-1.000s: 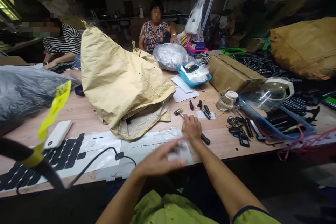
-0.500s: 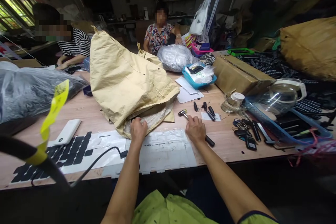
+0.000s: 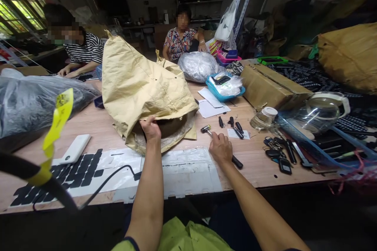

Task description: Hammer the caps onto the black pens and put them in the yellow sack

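A large cream-coloured sack (image 3: 144, 74) lies on the table with its mouth toward me. My left hand (image 3: 151, 130) is closed on the upper edge of that mouth and holds it up. Clear plastic lining (image 3: 173, 130) shows inside the opening; the deeper contents are in shadow. To the right, my right hand (image 3: 220, 148) is closed over the shaft of a small hammer (image 3: 237, 162), which lies at table height. Its metal head pokes out past my fingers, and its black handle end shows behind the hand. A white sheet (image 3: 188, 178) lies flat between my forearms.
Black-handled tools (image 3: 235, 129), keys (image 3: 273, 151) and a glass jar (image 3: 263, 119) stand to the right, near a blue tray (image 3: 347, 141) and a cardboard box (image 3: 271, 86). At left are black pads (image 3: 85, 170), a power bank (image 3: 77, 148) and a bent hose (image 3: 55, 188). Two people sit across.
My left hand has risen slightly and lifted the sack's upper edge, so the mouth gapes wider. My right hand stays on the hammer. The view has shifted a little.
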